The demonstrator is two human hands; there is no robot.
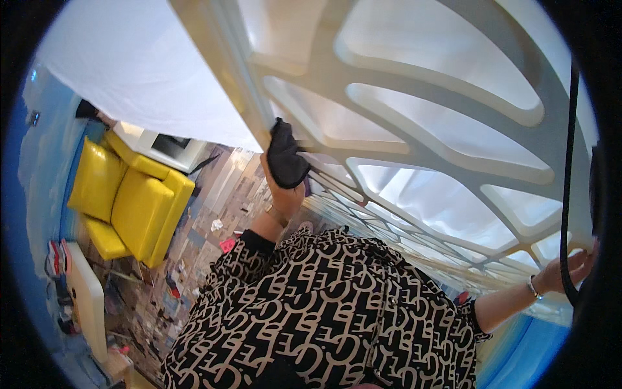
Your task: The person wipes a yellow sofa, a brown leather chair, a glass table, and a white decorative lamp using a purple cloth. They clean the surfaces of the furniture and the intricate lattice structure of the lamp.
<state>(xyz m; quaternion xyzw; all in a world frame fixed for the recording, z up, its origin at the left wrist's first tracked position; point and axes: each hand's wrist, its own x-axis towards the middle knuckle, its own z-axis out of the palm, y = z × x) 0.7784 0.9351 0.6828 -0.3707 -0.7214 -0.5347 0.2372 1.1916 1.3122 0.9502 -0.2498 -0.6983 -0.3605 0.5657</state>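
Note:
My left hand is raised at the edge of a white openwork lattice panel. It grips a dark grey cloth, which lies against the panel's frame and covers most of my fingers. On the other side, my right hand reaches out beside the panel's far part, a bracelet on its wrist. A black strap hangs across that hand and the picture's rim cuts into it, so whether it grips anything is unclear. White sheer fabric shows through the panel's rounded openings.
A yellow armchair stands on the wood-patterned floor to the left. Behind it is a white table with a dark object. Another white tabletop is at lower left. Crumpled paper and small scraps lie on the floor.

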